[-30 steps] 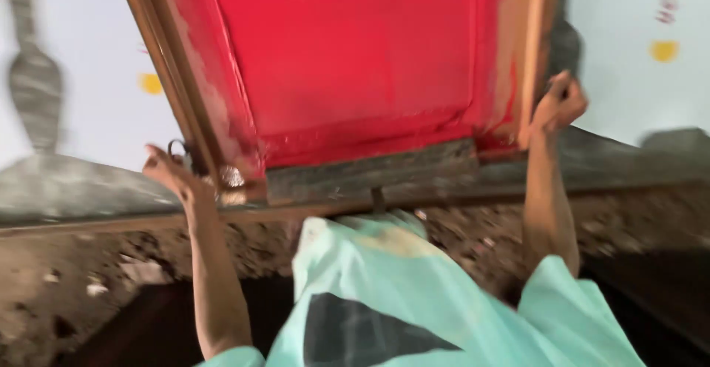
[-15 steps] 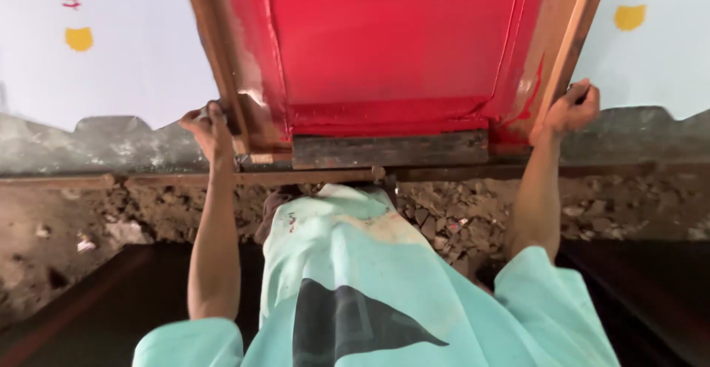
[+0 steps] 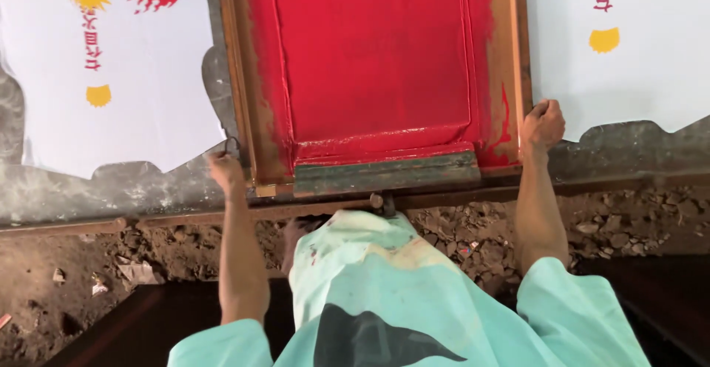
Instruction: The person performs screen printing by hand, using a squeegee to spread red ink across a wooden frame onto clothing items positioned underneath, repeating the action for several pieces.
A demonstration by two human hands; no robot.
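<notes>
the long grey table (image 3: 89,189) runs side to side with white printed sheets (image 3: 133,64) on it, and the red-inked wooden screen frame (image 3: 377,78) lies flat between them, long axis pointing away from me. my right hand (image 3: 543,124) is closed on its right rail and my left hand (image 3: 225,167) curls round a small metal hook (image 3: 231,143) at its near left corner; the green squeegee (image 3: 384,173) lies crosswise along the near edge.

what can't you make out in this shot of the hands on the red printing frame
Head view only:
- Far end of the wooden frame: cut off by the top edge.
- Left hand fingers: curled on a small metal hook, grip unclear.
- Right hand palm: turned away against the frame.
- Squeegee blade: hidden under red ink.
</notes>
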